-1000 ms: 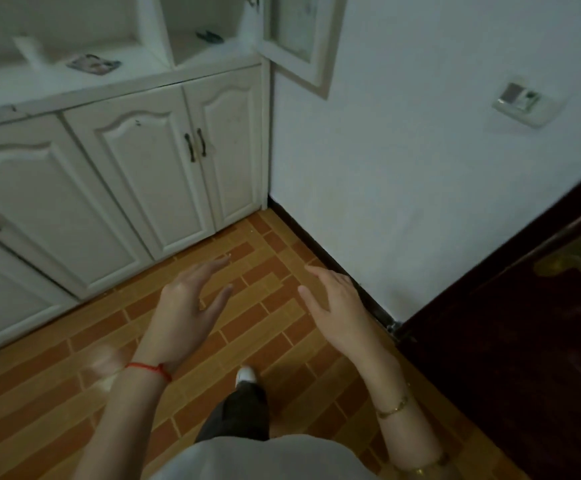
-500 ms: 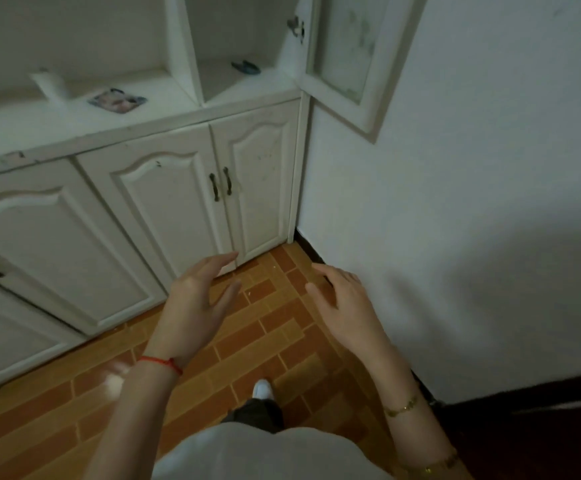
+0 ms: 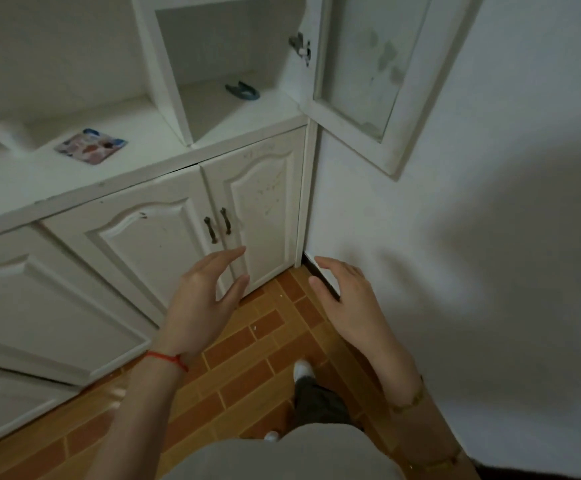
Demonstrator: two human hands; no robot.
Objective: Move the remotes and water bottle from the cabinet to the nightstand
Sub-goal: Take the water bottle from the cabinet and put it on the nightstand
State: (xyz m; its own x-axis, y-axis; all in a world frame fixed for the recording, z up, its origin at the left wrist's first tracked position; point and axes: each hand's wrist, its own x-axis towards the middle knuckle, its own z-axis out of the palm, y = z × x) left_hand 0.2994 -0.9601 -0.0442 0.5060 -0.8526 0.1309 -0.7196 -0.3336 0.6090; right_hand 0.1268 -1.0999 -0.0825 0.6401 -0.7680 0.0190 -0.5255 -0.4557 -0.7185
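— While we stand by the white cabinet (image 3: 164, 237), what do we hold?
— Nothing. Our left hand (image 3: 206, 299) and right hand (image 3: 348, 303) are spread wide and bare.
— Where are the remotes and water bottle?
— We can't see them. One dark small thing (image 3: 243, 91) lies on the shelf (image 3: 213, 109), too blurry to name.
— So are we done?
— We can't tell; no nightstand shows.

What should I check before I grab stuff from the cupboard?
1. Left hand empty: ok.
2. Right hand empty: ok.
3. Upper glass door open: ok.
4. Remotes or bottle in sight: not ok; the open shelf holds only a small dark object, too blurry to name.
5. Lower doors open: not ok, both shut.
6. Floor free of obstacles: ok.
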